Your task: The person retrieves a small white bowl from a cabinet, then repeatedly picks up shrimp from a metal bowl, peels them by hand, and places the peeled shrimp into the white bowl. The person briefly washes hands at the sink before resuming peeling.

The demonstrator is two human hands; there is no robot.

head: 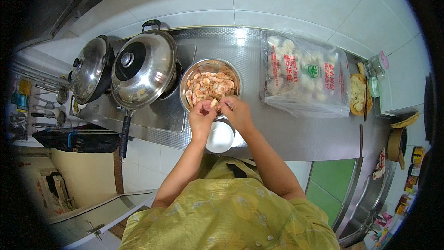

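Observation:
Over the near rim of a stainless steel bowl (239,73) my two hands are close together. The bowl holds many shrimp (215,82), orange-pink and mostly in their shells. Between thumb and fingers, my left hand (202,114) pinches a small pale shrimp (213,103). Just to its right, my right hand (237,111) has its fingertips pinched on a small brownish-orange piece, which looks like shrimp shell; the fingers partly hide it. An empty-looking white bowl (220,137) stands below my hands, near the counter's front edge.
Two lidded pans, a large wok (149,66) and a darker pan (92,71), stand on the stove at left. On the steel counter (284,132) at right lie a printed plastic bag (308,73) of pale food and a yellow basket (369,100). A sink (360,208) is at far right.

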